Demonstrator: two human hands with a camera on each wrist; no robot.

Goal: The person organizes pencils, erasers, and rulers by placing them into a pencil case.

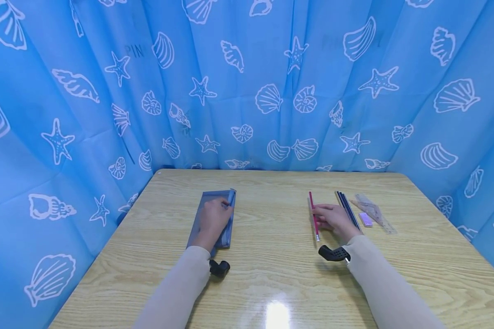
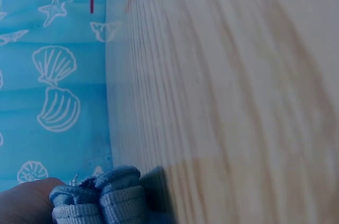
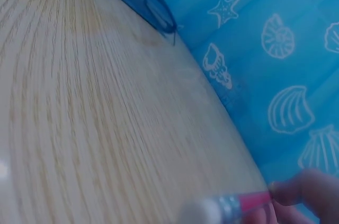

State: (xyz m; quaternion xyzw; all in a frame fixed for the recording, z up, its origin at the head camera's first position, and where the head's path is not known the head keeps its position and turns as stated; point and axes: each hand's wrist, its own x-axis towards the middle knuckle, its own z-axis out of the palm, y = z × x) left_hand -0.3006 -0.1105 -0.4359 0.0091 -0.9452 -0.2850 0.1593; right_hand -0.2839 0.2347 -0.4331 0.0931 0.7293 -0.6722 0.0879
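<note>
A blue zip pencil pouch (image 1: 197, 217) lies at the left of the table. My left hand (image 1: 216, 214) is over it, fingers bent down and pinching its fabric near the zipper edge (image 1: 232, 201). Close up in the left wrist view, the zipper bands (image 2: 100, 195) stand apart in two folds beside the hand (image 2: 26, 203). My right hand (image 1: 331, 217) pinches a red pencil (image 1: 314, 214) between thumb and fingers, its white eraser end (image 3: 204, 211) toward me. The right wrist view shows the pencil's metal band beside the fingertips (image 3: 288, 192).
Just right of my right hand lie several dark pencils (image 1: 347, 208) side by side. Beyond them are a purple eraser (image 1: 365, 220) and clear plastic rulers (image 1: 374, 212), one a triangle. A blue shell-print curtain (image 1: 247, 91) hangs round the wooden table (image 1: 271, 265).
</note>
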